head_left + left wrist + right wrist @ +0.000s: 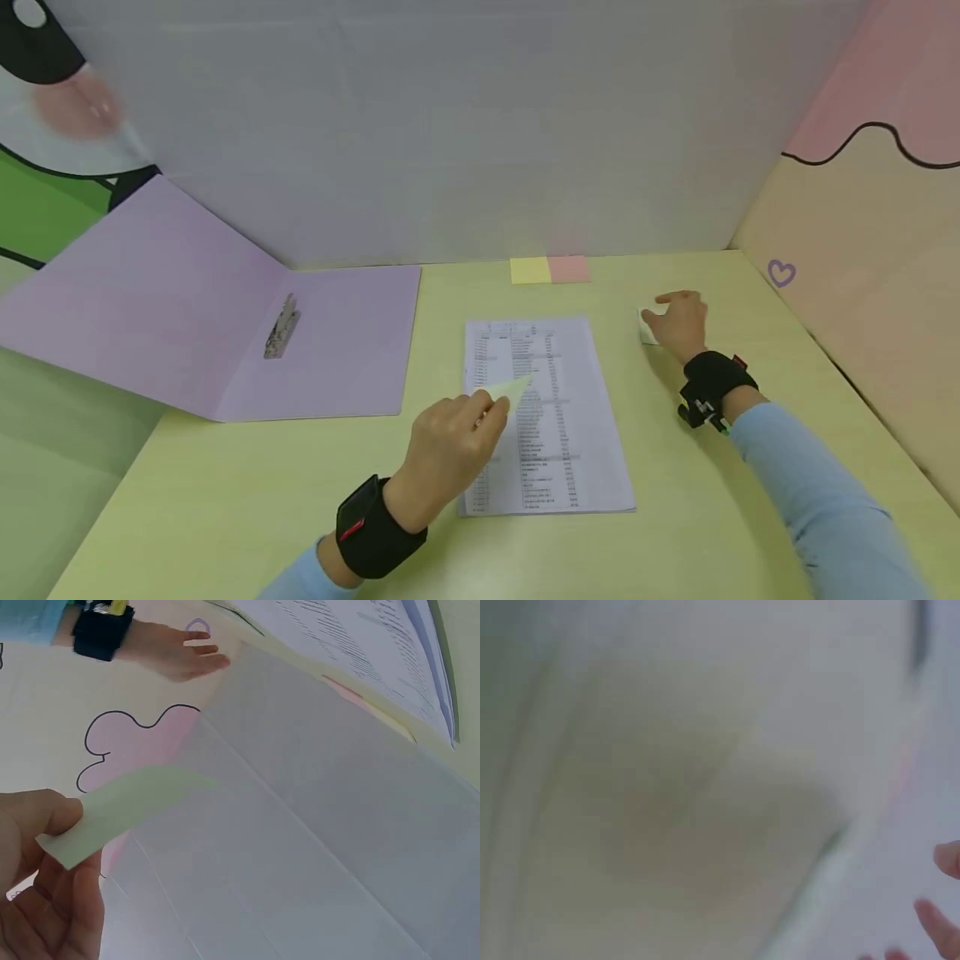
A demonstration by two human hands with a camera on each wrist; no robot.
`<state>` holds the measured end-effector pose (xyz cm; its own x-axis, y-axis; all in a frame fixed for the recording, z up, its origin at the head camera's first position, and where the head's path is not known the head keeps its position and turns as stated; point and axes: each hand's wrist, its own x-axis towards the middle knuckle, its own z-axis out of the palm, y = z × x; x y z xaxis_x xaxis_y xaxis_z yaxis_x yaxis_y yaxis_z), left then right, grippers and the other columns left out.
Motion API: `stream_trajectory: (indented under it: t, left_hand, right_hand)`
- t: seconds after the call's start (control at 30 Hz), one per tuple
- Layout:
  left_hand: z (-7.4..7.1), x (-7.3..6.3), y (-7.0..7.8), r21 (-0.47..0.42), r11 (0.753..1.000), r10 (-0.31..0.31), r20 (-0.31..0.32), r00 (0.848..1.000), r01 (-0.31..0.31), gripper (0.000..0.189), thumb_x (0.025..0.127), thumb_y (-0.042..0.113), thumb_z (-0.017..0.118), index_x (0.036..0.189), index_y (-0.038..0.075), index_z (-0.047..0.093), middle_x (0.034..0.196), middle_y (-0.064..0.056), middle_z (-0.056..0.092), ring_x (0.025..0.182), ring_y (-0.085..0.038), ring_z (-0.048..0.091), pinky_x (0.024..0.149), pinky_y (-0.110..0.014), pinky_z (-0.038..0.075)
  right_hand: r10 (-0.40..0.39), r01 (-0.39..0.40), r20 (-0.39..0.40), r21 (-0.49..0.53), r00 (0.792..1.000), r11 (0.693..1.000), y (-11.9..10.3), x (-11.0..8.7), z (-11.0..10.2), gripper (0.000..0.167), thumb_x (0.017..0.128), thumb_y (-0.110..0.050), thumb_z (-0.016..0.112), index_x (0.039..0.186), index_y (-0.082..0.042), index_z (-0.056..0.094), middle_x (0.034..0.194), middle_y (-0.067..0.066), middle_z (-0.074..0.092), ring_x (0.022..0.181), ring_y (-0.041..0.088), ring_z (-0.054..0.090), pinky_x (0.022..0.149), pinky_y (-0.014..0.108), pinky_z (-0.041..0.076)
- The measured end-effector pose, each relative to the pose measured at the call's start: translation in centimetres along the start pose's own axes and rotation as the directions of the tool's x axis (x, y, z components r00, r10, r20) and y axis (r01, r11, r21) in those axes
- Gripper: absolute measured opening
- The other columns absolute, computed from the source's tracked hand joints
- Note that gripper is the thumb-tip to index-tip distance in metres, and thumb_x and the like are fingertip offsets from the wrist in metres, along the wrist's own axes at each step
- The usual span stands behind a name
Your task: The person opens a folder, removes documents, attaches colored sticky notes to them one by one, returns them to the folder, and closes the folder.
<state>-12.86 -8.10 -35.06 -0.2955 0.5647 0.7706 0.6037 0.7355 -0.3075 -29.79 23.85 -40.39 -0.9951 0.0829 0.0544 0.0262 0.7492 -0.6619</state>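
At the far left a lilac lever-clip folder (345, 350) lies open, its cover leaning up and its metal clip (282, 327) standing by the spine on the pale yellow table (247, 492). Next comes the left hand (453, 433), a black strap (378, 529) round its wrist; thumb and bent fingers pinch one end of a pale green sticky note (513, 387) — the free end points right, raised above the printed sheets (555, 433), which lie in a stack. Beyond the sheets, a yellow sticky note (530, 271) and a pink sticky note (569, 269) sit side by side at the table's back edge. Farther right is a small pale paper square (646, 330), partly hidden by the right hand (681, 325) — its fingers are parted and loosely bent, gripping nothing, though whether they touch the square I cannot tell
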Motion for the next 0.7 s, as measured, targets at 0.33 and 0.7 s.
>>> stream_trajectory:
  t: [0.33,0.7]
  left_hand:
    - [0.1,-0.5,0.0,0.184,0.971,0.143,0.054,0.988,-0.150,0.031,0.093,0.002,0.042,0.080,0.008,0.069,0.067,0.002,0.059,0.053,-0.009,0.056,0.049,-0.018,0.042]
    - [0.0,-0.7,1.1,0.192,0.958,0.211,0.046,0.976,-0.215,0.029,0.092,0.002,0.044,0.078,0.008,0.068,0.065,0.002,0.057,0.053,-0.008,0.054,0.050,-0.018,0.042]
  right_hand:
    - [-0.264,0.097,0.486,0.341,0.833,0.935,-11.9,-9.7,1.8,0.030,0.093,-0.030,0.049,0.106,-0.009,0.066,0.121,0.006,0.058,0.117,0.025,0.048,0.094,0.041,0.041]
    - [-0.252,0.046,0.596,0.339,0.762,0.940,-12.0,-10.5,2.4,0.025,0.087,-0.031,0.059,0.087,-0.008,0.070,0.119,0.004,0.058,0.117,0.023,0.046,0.093,0.040,0.038]
